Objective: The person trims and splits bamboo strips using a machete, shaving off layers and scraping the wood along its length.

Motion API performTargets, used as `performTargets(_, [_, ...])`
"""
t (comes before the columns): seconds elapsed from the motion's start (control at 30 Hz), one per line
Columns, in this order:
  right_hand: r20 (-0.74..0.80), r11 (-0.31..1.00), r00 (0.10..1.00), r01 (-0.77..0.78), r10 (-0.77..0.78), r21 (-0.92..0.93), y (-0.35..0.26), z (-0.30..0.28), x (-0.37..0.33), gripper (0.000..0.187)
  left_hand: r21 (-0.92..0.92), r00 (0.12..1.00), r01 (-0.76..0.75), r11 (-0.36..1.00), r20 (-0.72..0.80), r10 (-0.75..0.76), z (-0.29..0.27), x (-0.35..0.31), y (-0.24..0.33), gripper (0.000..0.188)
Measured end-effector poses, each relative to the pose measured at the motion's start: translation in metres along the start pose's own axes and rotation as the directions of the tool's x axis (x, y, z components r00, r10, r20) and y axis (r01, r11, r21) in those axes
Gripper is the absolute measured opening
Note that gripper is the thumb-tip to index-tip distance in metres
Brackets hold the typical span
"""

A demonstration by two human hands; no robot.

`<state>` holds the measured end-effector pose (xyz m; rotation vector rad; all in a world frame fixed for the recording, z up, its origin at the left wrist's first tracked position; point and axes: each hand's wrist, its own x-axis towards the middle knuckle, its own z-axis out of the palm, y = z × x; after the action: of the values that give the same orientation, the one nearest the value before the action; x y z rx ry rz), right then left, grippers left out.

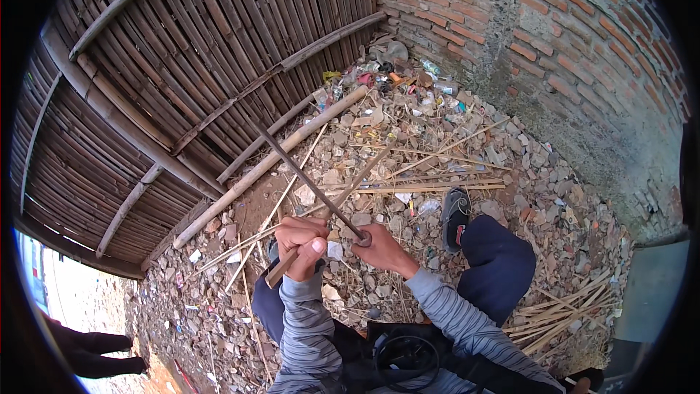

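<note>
Black cable (436, 365) is forming round loop at waist; black material, kind unclear, is lying behind it. Left sleeve (308, 328) is showing left of cable: light grey, thin dark stripes rippling across, plain grey cuff ending at wrist. Right sleeve (456, 314), matching grey and stripes, is showing right of cable. Dark navy trousers (499, 263) are covering legs beyond cable. Right shoe (456, 211), farther beyond cable, is showing dark upper, grey edging, small red marking.

Obstacle beyond left hand (301, 242): dark rod (310, 182)
</note>
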<state>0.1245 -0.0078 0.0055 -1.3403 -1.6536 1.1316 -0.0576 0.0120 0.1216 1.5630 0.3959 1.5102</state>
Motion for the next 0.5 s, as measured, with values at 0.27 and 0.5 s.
performTargets(0.27, [0.008,0.906,0.936,-0.344,0.353,0.247,0.075,0.0,0.019,0.024,0.03,0.999,0.011,0.999,0.033,-0.012,-0.002,0.004,-0.003,0.05])
performTargets(0.5, [0.069,0.983,0.996,-0.06,0.049,0.171,0.015,0.025,0.007,0.023,-0.025,0.989,-0.032,0.999,-0.147,0.028,-0.002,-0.002,-0.01,0.055])
